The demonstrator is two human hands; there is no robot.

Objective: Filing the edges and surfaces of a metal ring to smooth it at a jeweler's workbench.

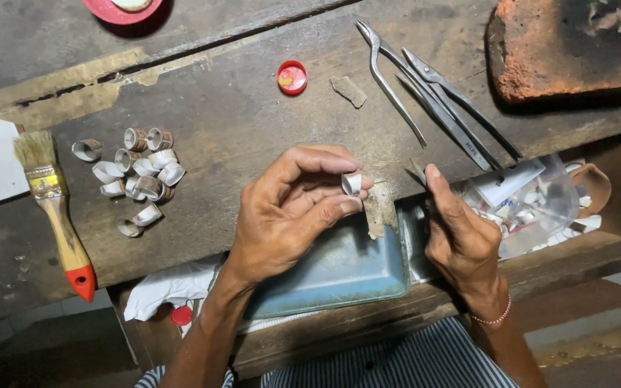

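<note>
My left hand [289,212] pinches a small silvery metal ring band [351,184] between thumb and fingertips, over the front edge of a worn wooden bench [238,115]. My right hand [461,237] holds a thin metal tool [418,171] whose tip points toward the ring, a short gap away. Just below the ring, a small wooden peg [381,210] juts out from the bench edge. A cluster of several similar ring bands [138,176] lies on the bench to the left.
A paintbrush with a red-tipped handle [55,208] lies at the left. Long metal tongs [433,100] and a brick [573,47] sit at the back right. A red bottle cap [292,77] lies at the back. An open drawer holds a blue tray [339,269] and clear plastic [533,208].
</note>
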